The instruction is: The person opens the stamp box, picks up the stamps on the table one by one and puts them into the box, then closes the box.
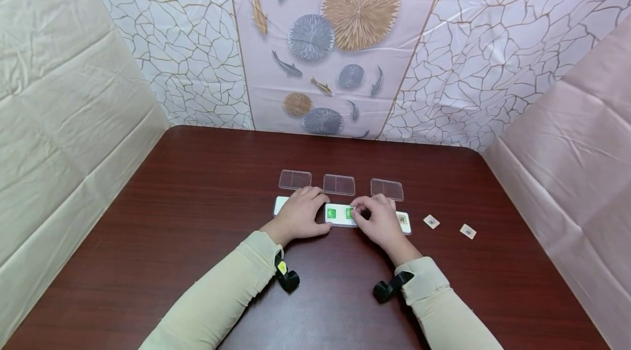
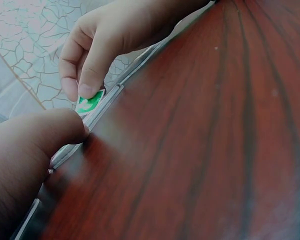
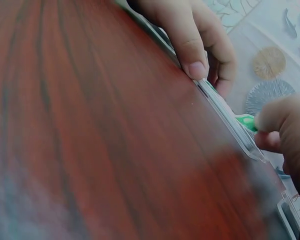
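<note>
My left hand [image 1: 303, 214] grips the left end of a small flat plastic case [image 1: 340, 222], thumb at the front edge and fingers at the back. In this case lies a white card with a green square picture [image 1: 332, 213] on the left side. My right hand [image 1: 378, 221] pinches a second small green-and-white card [image 2: 91, 102] between thumb and fingertips, tilted up over the case's right half. The right wrist view shows its green face [image 3: 247, 122] close above the case rim.
Three clear lids, left [image 1: 295, 179], middle [image 1: 339, 184] and right [image 1: 386, 189], lie in a row behind. Similar cases [image 1: 280, 205] [image 1: 403, 222] sit partly hidden by each hand. Two small picture cards [image 1: 431, 222] [image 1: 468, 231] lie on the table at right.
</note>
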Demonstrator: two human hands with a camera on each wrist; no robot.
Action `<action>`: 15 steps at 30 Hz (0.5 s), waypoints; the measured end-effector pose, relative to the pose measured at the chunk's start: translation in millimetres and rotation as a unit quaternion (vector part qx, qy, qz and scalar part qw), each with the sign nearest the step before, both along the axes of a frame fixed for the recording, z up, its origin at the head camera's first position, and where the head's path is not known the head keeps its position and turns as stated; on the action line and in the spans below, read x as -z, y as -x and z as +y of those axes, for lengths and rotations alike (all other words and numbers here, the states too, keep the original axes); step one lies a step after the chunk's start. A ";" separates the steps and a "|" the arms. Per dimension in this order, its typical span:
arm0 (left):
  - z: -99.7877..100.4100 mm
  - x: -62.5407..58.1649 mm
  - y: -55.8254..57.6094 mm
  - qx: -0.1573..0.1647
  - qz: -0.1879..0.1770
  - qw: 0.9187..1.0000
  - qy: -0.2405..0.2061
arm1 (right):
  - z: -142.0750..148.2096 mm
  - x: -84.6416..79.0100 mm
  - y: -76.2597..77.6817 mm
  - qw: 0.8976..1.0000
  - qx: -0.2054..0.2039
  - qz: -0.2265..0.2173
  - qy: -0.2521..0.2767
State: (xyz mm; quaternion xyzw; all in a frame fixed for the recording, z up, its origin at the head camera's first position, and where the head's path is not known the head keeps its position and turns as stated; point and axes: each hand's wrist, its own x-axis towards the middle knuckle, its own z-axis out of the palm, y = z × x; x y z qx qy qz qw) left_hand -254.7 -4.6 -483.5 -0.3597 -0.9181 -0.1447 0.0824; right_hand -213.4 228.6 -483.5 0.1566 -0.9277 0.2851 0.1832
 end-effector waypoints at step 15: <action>-0.2 0.0 -0.4 0.003 0.007 1.000 -0.005 | -5.7 -2.5 -1.9 0.995 0.002 0.049 -0.085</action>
